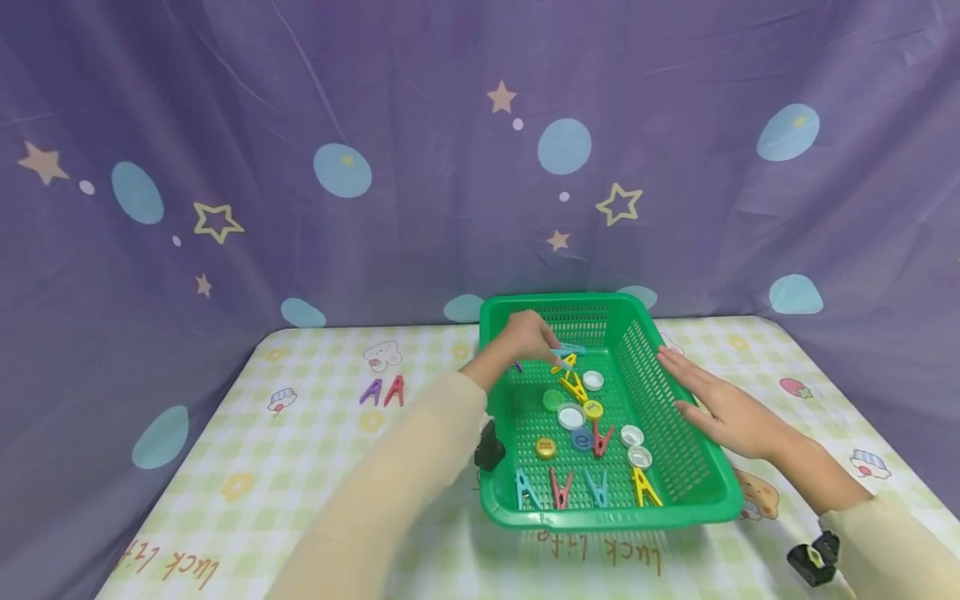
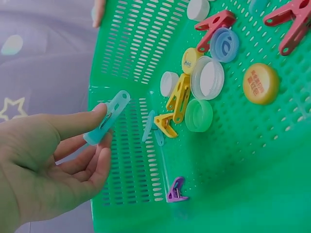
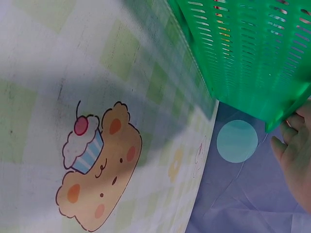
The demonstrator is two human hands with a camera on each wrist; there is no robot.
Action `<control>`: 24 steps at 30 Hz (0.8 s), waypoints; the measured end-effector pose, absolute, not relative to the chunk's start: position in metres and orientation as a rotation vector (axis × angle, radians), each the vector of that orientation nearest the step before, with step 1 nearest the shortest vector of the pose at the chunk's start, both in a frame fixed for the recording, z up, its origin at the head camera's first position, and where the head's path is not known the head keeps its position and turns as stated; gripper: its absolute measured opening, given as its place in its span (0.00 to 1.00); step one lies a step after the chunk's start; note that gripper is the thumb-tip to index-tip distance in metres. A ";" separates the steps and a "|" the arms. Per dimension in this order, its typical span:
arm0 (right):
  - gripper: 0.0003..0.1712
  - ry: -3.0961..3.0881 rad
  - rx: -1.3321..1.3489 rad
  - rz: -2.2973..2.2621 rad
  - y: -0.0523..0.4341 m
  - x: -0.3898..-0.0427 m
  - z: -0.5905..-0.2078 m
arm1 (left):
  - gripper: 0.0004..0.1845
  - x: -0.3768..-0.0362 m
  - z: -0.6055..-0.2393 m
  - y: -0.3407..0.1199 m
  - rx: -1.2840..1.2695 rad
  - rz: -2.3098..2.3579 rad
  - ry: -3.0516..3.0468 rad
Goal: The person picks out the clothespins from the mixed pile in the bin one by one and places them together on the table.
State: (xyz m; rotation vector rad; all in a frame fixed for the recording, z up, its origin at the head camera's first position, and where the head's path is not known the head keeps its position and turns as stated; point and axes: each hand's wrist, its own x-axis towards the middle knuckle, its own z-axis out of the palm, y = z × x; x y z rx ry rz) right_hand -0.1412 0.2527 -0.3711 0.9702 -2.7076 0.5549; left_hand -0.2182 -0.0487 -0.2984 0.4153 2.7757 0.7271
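My left hand (image 1: 529,335) is over the far left part of a green plastic basket (image 1: 592,520). Between thumb and fingers it pinches a light blue clothespin (image 2: 111,116), as the left wrist view shows. Below it in the basket lie yellow clothespins (image 1: 574,387), another light blue clothespin (image 2: 148,126) and a purple one (image 2: 177,190). Against the basket's right rim rests my right hand (image 1: 731,410), fingers extended along it. Bottle caps, among them a gold cap (image 1: 545,448) and a blue cap (image 1: 582,439), lie mid-basket; red, blue and yellow clothespins lie nearer me.
On the checkered tablecloth (image 1: 315,467), left of the basket, lie a purple clothespin (image 1: 371,392) and a red clothespin (image 1: 394,390). A purple curtain (image 1: 420,233) with stars and ovals hangs right behind the table's far edge.
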 end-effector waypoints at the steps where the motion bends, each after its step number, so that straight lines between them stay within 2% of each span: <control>1: 0.37 -2.708 0.970 0.553 0.253 -0.141 -0.371 | 0.16 -0.217 -0.298 -0.052 0.398 0.775 2.766; 9: 0.37 -2.691 0.983 0.559 0.252 -0.141 -0.369 | 0.13 -0.208 -0.296 -0.079 0.244 1.142 2.611; 24: 0.37 -2.689 0.980 0.564 0.251 -0.141 -0.371 | 0.13 -0.205 -0.286 -0.126 0.204 1.157 2.646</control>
